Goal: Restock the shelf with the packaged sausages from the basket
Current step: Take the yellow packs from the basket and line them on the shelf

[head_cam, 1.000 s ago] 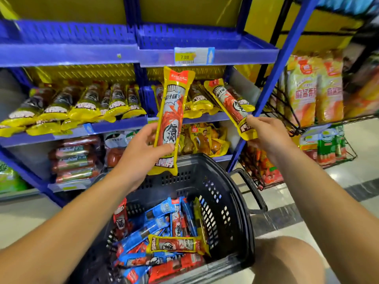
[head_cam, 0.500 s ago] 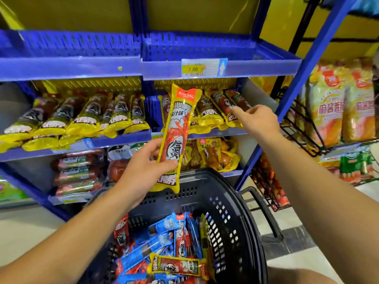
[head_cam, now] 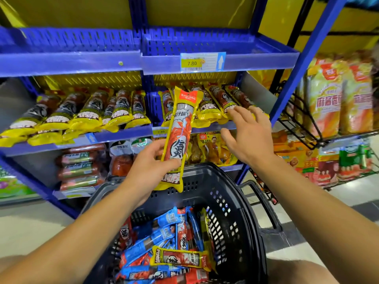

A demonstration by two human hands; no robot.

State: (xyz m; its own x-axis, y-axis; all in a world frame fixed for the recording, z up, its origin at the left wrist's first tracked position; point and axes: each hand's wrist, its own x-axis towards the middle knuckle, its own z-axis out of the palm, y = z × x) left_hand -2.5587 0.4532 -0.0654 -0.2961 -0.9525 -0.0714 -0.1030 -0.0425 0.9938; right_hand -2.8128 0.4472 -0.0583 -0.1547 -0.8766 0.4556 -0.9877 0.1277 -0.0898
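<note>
My left hand point(head_cam: 152, 160) grips a yellow-edged packaged sausage point(head_cam: 180, 132) by its lower half and holds it upright above the basket, in front of the shelf. My right hand point(head_cam: 247, 134) is spread with straight fingers and holds nothing; its fingertips are at the front ends of the yellow sausage packs point(head_cam: 225, 102) lying on the right part of the middle blue shelf point(head_cam: 215, 126). The dark plastic basket point(head_cam: 235, 212) below holds several blue, red and yellow sausage packs point(head_cam: 180, 257).
More yellow sausage packs point(head_cam: 82, 113) fill the left half of the middle shelf. The top blue shelf point(head_cam: 246, 60) carries a 7.80 price tag. Lower shelves hold other meat packs point(head_cam: 80, 169). A black wire rack point(head_cam: 307, 124) with snack bags stands at right.
My right hand has laid its sausage pack on the right side of the middle shelf, let go and drawn back slightly with fingers spread. The left hand keeps its pack, nearly still.
</note>
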